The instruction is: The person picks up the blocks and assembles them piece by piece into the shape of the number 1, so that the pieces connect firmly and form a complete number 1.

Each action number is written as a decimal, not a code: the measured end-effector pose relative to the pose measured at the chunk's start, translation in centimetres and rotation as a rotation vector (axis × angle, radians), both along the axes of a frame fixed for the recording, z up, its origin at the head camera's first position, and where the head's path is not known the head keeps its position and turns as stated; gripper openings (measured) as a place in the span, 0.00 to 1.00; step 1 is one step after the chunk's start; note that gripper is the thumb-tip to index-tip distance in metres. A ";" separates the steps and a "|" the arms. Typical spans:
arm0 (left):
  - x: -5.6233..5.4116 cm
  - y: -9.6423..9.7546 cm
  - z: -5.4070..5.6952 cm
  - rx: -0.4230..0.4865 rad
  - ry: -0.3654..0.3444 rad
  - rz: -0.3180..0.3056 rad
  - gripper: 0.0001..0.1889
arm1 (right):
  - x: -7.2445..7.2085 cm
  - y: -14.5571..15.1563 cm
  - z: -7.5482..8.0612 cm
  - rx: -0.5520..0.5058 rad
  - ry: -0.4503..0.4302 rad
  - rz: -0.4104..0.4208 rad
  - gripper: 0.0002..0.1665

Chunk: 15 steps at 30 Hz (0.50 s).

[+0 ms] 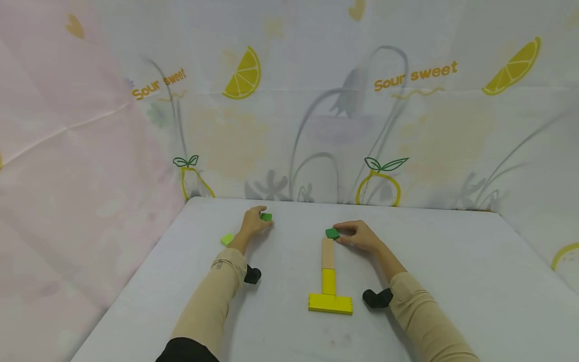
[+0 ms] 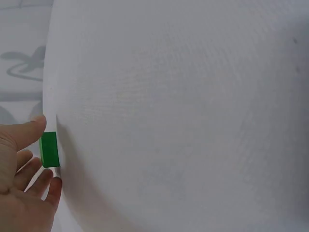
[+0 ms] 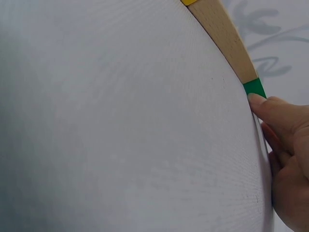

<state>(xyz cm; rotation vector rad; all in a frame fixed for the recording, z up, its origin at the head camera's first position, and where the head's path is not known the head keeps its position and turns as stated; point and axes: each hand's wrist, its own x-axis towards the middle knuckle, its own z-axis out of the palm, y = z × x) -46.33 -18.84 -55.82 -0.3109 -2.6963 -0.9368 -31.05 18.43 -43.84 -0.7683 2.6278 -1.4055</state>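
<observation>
Where the right hand point(image 1: 360, 235) is placed: the dark green block point(image 1: 332, 233) is pinched by it at the far end of the wooden block point(image 1: 327, 253); the 2 are seen touching, or very nearly so.
Left hand point(image 1: 254, 222): thumb and fingers are curled round the bright green block point(image 1: 266, 217), well apart from the row; how firmly it is gripped cannot be told.
Row on the white table point(image 1: 280, 332): the wooden block is met by the short yellow block point(image 1: 328, 281), which is backed against the yellow bar point(image 1: 330, 303).
Dark green block's risk: its end appears set off toward the right hand, so a crooked joint could be left if it is released like that.
Wooden block's risk: if pressed too hard from the far end, the row could be buckled sideways, since no fastening is seen.
Lime block point(image 1: 227, 239): it is lying just beside the left wrist and could be swept aside if the arm is drawn back low.
Yellow bar's risk: it could be nudged by the right wrist camera point(image 1: 377, 298), held near its end.
</observation>
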 end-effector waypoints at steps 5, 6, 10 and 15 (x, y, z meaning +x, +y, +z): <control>0.2 0.0 -0.2 0.002 -0.007 -0.008 0.31 | 0.3 -0.2 0.4 -0.001 0.006 0.005 0.25; 0.7 0.1 0.4 -0.002 -0.033 -0.005 0.30 | 0.5 -0.3 0.7 -0.003 0.007 0.006 0.25; 1.8 0.4 1.3 0.002 -0.029 0.002 0.28 | 1.7 -0.8 2.3 -0.007 0.003 0.008 0.24; 6.2 1.9 5.6 0.088 -0.032 0.019 0.23 | 2.7 -1.1 3.5 0.012 0.000 0.010 0.23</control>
